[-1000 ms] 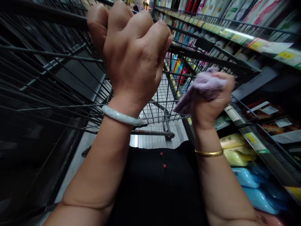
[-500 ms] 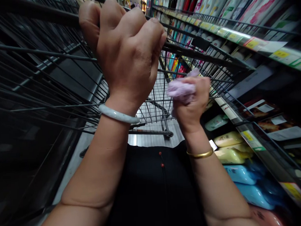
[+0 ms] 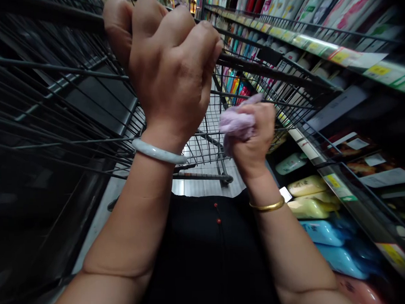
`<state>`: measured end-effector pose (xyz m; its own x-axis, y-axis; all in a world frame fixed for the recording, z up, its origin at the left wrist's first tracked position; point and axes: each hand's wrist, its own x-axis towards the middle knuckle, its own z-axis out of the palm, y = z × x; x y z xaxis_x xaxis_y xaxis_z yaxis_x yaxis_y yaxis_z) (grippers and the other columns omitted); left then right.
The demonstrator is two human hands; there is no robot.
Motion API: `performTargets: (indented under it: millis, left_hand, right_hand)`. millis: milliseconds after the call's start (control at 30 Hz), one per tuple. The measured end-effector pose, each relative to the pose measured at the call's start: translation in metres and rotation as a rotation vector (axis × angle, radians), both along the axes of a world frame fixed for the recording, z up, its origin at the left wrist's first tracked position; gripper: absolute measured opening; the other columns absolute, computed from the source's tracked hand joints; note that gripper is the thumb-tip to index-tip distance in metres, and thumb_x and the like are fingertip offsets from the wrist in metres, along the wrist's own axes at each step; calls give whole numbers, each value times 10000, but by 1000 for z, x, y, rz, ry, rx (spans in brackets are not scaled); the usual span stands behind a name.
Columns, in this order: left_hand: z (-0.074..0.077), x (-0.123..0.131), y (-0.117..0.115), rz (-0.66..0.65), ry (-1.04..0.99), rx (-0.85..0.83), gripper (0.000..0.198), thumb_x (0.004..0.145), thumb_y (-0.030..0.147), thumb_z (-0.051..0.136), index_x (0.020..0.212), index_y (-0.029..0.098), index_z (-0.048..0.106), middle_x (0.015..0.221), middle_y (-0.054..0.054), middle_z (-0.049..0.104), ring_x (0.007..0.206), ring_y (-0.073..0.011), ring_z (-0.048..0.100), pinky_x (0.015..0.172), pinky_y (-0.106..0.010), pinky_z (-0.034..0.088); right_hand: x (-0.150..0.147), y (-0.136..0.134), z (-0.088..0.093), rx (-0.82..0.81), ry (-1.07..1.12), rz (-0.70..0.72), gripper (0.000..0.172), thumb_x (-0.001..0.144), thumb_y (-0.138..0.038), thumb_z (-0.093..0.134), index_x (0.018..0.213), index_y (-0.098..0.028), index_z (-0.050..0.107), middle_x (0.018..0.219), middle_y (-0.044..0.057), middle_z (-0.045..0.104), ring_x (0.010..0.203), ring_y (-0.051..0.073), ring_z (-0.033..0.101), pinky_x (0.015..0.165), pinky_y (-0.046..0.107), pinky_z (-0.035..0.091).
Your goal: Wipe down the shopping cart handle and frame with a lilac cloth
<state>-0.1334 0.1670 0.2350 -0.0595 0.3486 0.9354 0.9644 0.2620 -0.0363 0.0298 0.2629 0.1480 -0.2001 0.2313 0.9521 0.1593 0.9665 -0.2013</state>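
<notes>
The left hand (image 3: pixel 168 69), at twelve o'clock in the view, is clenched tight over the black metal handle bar (image 3: pixel 296 80) of a black wire shopping cart (image 3: pixel 71 108), knuckles up, with a pale jade-coloured bangle (image 3: pixel 159 152) on the wrist; the right hand (image 3: pixel 253 137), just right of centre at three o'clock, is closed in a fist on a crumpled pale lilac cloth (image 3: pixel 236 122), which bulges out of the fist towards ten o'clock, while a thin gold bangle (image 3: pixel 267 206) sits lower on that wrist; this hand hangs just under the bar and, as far as the blurred wires let me judge, does not touch it; store shelves with yellow price labels (image 3: pixel 318 43) run from one to five o'clock, close beside the cart, and hold soft yellow packs (image 3: pixel 306 186) and blue packs (image 3: pixel 321 232) low down

The likeliest trouble, in my judgement, is steering: with only one hand on the bar the cart may swing towards three o'clock and clip the shelf edge or knock packs loose; the loose fold of cloth could snag in the cart's wire mesh or slip from the fist; the jade-coloured bangle could also strike the metal bar if the wrist drops
</notes>
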Motion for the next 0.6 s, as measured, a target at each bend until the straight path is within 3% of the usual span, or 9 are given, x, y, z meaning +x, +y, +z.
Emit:
performTargets:
  millis: [100,200,333,433,600]
  left_hand:
    - [-1,-1,0,14,24,30,513,1050,566,232,1076,322,682,1045,-19,647,1097,-285,446,1022,-580,187]
    - [-4,-4,5,13,110,122,413,1047,545,319,1045,325,668,979,-13,634,1043,-262,424,1001,-535,184]
    - [-7,-8,7,13,162,122,367,1048,531,341,1108,330,643,985,-18,610,1063,-259,417,1005,-506,178]
    - [-7,-7,6,24,209,169,337,1052,511,357,1068,325,637,946,-13,614,1034,-249,434,986,-481,198]
    - [-6,-7,9,17,239,254,280,1048,475,413,950,315,620,869,2,617,956,-227,418,939,-474,223]
  right_hand:
    - [-5,-9,2,31,-126,14,152,976,-393,574,1042,-264,620,988,22,624,1036,236,620,977,504,516]
    - [9,12,7,3,46,-38,181,976,-419,600,1052,-255,601,1017,24,596,1054,231,618,996,491,514]
    - [23,40,8,-91,245,-149,275,904,-389,700,1104,-250,571,1056,31,574,1035,231,602,990,475,512]
    - [14,29,4,-49,216,-142,264,860,-371,734,1045,-247,592,1006,16,597,1001,229,606,932,457,531]
    - [-1,3,5,82,-7,-34,106,940,-341,604,1005,-257,610,944,-1,610,976,209,618,904,441,523]
